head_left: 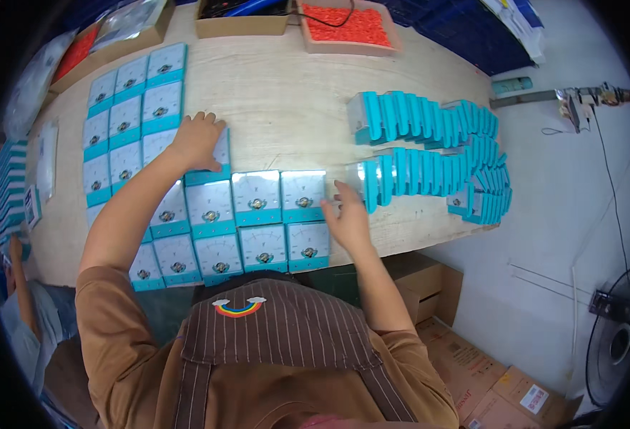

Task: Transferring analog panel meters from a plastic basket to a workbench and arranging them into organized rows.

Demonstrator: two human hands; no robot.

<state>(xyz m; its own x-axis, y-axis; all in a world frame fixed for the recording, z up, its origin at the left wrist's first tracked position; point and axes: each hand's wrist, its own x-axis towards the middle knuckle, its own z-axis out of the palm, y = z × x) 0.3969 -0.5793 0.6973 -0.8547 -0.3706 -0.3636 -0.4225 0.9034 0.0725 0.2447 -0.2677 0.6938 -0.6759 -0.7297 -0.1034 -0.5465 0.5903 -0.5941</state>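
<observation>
Flat panel meters with white dial faces and teal lower edges lie face up in a block of rows (256, 193). At the block's inner corner my left hand (197, 143) spans one panel meter (221, 151), fingers over its far side and thumb by its near edge; the hand covers much of it. My right hand (350, 223), holding nothing, has its fingers apart beside the right end of the near rows, close to a panel meter (303, 191). Farther right, more meters (418, 171) stand on edge in packed rows.
Along the far edge sit a tub of orange-red small parts (393, 44) and a cardboard box (243, 27) with dark items. Another person's arm (23, 286) reaches in at the far left, near stacked meters (11, 193). A fan (619, 343) stands at the right; cartons (465, 365) lie below.
</observation>
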